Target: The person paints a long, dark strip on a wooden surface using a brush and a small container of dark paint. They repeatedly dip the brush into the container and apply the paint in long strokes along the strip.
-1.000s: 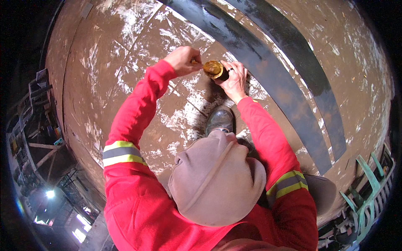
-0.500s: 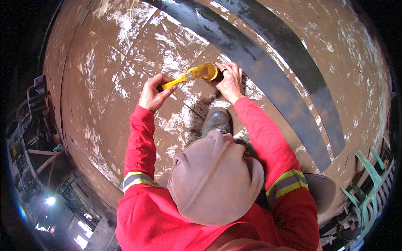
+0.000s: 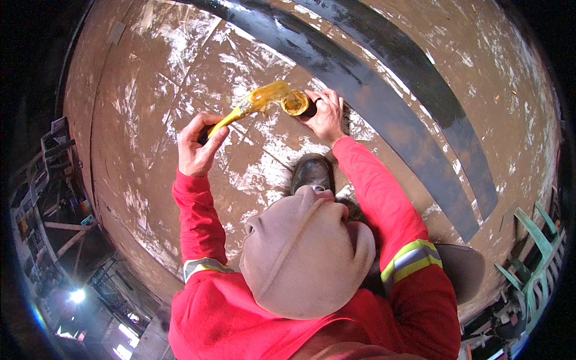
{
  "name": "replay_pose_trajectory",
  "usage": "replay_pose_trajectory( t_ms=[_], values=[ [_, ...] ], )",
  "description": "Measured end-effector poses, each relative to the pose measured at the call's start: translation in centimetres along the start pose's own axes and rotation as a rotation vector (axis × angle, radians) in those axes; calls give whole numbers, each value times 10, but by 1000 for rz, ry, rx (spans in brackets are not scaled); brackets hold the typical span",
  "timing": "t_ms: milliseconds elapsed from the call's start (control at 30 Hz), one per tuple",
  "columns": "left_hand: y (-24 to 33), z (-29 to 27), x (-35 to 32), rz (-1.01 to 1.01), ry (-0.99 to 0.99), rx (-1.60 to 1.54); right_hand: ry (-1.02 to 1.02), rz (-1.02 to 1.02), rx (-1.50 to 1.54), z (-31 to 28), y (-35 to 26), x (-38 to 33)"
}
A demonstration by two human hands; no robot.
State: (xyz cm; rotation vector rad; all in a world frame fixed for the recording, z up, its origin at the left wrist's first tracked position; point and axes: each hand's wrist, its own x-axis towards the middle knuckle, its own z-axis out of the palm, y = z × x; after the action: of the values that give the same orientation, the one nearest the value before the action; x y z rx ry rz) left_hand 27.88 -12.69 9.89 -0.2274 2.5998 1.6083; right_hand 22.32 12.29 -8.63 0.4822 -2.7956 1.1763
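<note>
My left hand [image 3: 200, 144] is closed around the handle of a paintbrush [image 3: 252, 103] with a yellow handle. Thick yellow paint coats its head, which points up and right, close by the mouth of a small cup. That cup [image 3: 295, 104] is dark outside and smeared yellow inside and along its rim. My right hand [image 3: 326, 117] grips it from the right, tipped so that its mouth faces the brush and me. The cup's far side is hidden by my fingers. Both are held above the brown, white-streaked surface [image 3: 144, 138].
Two long, curved dark strips [image 3: 384, 99] lie side by side from the top toward the lower right. My boot [image 3: 312, 172] is below my hands. A green slatted metal frame [image 3: 537, 258] stands at the right edge; dark clutter and a bright lamp [image 3: 77, 296] are at lower left.
The brush head was at the cup's mouth, overlapping it; now it has come out, up and left. My left hand moved left and slightly down. The cup's mouth now shows more.
</note>
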Motion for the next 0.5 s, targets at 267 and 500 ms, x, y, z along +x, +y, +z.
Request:
replay_pose_trajectory(
  t_ms=[267, 500],
  values=[
    [-52, 24, -14, -151, -54, -169, 19, 17, -32, 5, 2, 0],
    [-72, 62, -22, -310, -65, -531, -9, 38, -32, 0, 2, -3]
  ],
)
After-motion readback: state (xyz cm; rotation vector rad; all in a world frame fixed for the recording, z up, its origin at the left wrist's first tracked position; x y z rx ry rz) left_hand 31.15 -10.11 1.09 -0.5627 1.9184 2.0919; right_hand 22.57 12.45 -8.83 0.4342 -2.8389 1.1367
